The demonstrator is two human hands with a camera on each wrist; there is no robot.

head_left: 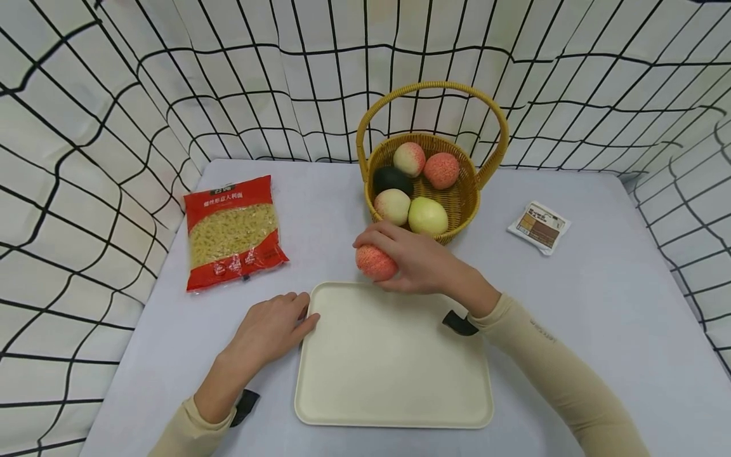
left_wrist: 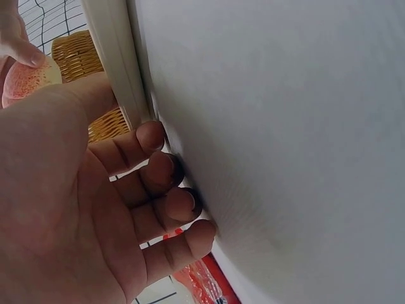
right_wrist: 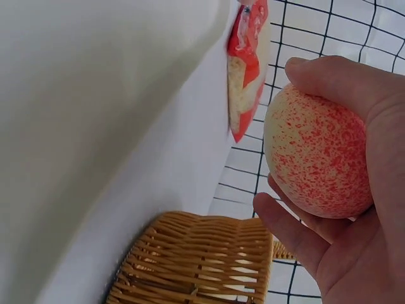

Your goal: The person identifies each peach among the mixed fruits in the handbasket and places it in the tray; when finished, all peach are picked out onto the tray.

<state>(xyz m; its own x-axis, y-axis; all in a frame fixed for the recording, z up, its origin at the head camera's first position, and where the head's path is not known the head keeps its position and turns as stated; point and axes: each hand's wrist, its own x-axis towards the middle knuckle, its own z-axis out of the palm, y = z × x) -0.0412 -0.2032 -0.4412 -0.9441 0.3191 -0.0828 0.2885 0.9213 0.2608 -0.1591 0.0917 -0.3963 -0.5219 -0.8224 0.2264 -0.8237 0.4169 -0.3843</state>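
Observation:
My right hand grips a pink-speckled peach above the far edge of a cream tray. In the right wrist view, thumb and fingers curl round the peach, which shows a pale side. My left hand holds the tray's far left corner, its thumb over the rim and its other fingertips down by the table, as the left wrist view shows beside the tray rim. Just beyond the right hand stands a yellow wicker basket holding several fruits, among them a dark green one and a yellow-green one.
A red bag of pasta lies at the left of the white-covered table. To the right of the basket lies a small white-and-brown packet. White cloth with a black grid surrounds the table's back and sides.

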